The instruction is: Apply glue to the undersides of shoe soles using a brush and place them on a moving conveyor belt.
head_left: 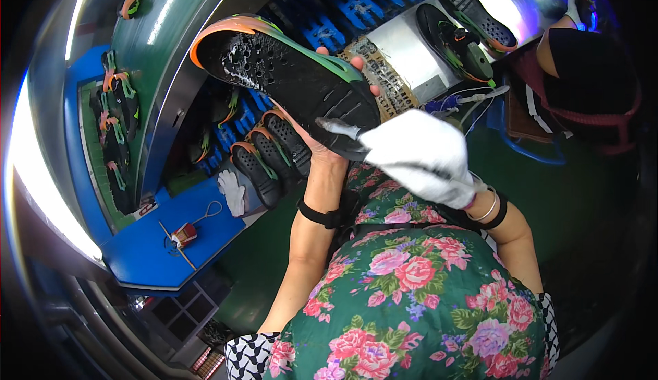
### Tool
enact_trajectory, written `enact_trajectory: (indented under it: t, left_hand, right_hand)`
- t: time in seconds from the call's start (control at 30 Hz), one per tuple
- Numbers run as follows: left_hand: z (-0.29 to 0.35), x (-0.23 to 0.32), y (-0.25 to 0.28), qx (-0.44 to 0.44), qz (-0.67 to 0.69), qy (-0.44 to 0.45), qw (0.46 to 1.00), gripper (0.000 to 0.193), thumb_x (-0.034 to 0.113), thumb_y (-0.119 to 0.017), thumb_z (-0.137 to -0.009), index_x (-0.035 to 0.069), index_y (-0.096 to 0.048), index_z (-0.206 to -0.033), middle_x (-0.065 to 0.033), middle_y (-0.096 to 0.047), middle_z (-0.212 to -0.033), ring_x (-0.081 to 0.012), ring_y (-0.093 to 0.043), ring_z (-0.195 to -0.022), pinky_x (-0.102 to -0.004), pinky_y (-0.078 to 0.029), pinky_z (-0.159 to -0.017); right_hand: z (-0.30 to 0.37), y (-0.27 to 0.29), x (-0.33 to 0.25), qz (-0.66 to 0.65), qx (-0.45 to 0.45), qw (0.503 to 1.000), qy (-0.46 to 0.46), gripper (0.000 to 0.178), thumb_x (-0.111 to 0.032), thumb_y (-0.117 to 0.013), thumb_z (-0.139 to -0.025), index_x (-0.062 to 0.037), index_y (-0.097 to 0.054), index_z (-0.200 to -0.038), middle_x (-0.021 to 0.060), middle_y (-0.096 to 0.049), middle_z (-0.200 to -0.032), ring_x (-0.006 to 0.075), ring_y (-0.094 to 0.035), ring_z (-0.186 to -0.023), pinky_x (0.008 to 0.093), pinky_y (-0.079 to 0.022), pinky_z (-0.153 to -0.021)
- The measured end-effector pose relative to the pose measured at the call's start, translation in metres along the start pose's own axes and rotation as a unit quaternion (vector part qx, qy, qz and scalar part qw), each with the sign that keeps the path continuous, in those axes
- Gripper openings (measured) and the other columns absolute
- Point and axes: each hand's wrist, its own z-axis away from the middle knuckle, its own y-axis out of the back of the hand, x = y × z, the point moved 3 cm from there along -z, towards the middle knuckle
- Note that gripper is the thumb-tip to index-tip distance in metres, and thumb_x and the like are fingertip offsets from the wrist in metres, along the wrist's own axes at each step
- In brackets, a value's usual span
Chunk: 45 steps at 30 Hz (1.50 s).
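Observation:
My left hand (323,148) is bare and wraps around a shoe sole (308,81) from beneath, its fingertips showing over the far edge. The sole is tilted with its black inner face toward me; its raised rim fades from orange to green. Wet white streaks, which look like glue, lie around the small holes at its far left end. In a white glove, my right hand (419,157) grips a small brush (337,127), whose tip touches the sole's near right part. The glove hides the brush's handle.
More soles (264,160) stand on a blue rack below. Others (473,20) lie on a metal plate at the far right, near another person (582,57). A blue table (151,253) at left bears a white glove (233,193) and a red-and-white object (184,234). Soles (116,126) also line a green conveyor.

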Motion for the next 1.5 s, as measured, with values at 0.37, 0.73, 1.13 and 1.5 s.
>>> enact_trajectory:
  t: [0.37, 0.73, 1.13, 1.5]
  left_hand:
    - [0.003, 0.01, 0.013, -0.008, -0.106, 0.071, 0.992, 0.108, 0.086, -0.05, -0.08, 0.006, -0.035, -0.151, -0.0179, -0.05, -0.142, -0.0425, -0.055, -0.122, -0.0613, -0.053, -0.093]
    - [0.008, 0.015, 0.008, -0.062, -0.072, 0.129, 0.987, 0.111, 0.078, -0.059, -0.082, 0.0, -0.027, -0.153, -0.0223, -0.045, -0.145, -0.0495, -0.055, -0.118, -0.0564, -0.055, -0.094]
    - [0.011, 0.026, 0.012, -0.014, -0.102, 0.279, 0.955, 0.086, 0.062, -0.047, -0.096, 0.0, -0.032, -0.153, -0.0289, -0.047, -0.146, -0.0472, -0.054, -0.128, -0.0587, -0.047, -0.106]
    - [0.013, 0.044, 0.027, 0.161, -0.148, 0.309, 0.926, 0.064, 0.047, -0.051, -0.099, -0.001, -0.048, -0.141, -0.0243, -0.057, -0.135, -0.0367, -0.062, -0.117, -0.0499, -0.052, -0.101]
  right_hand:
    - [0.011, -0.006, 0.003, -0.001, -0.044, 0.998, 0.053, 0.026, -0.003, -0.077, -0.077, -0.0086, -0.076, -0.102, 0.0094, -0.075, -0.105, 0.0261, -0.072, -0.091, 0.0346, -0.058, -0.077]
    - [0.017, -0.013, 0.0, -0.011, -0.086, 0.993, 0.076, 0.025, -0.005, -0.075, -0.081, -0.0081, -0.075, -0.106, 0.0086, -0.075, -0.107, 0.0267, -0.071, -0.092, 0.0361, -0.058, -0.079]
    - [0.021, -0.015, -0.008, 0.023, -0.119, 0.99, 0.072, 0.03, -0.004, -0.075, -0.079, -0.01, -0.076, -0.108, 0.0091, -0.075, -0.11, 0.0269, -0.072, -0.097, 0.036, -0.057, -0.084]
    - [0.019, -0.008, -0.007, 0.045, -0.19, 0.976, 0.099, 0.028, -0.012, -0.074, -0.081, -0.0053, -0.074, -0.108, 0.0103, -0.073, -0.115, 0.0278, -0.069, -0.101, 0.038, -0.058, -0.081]
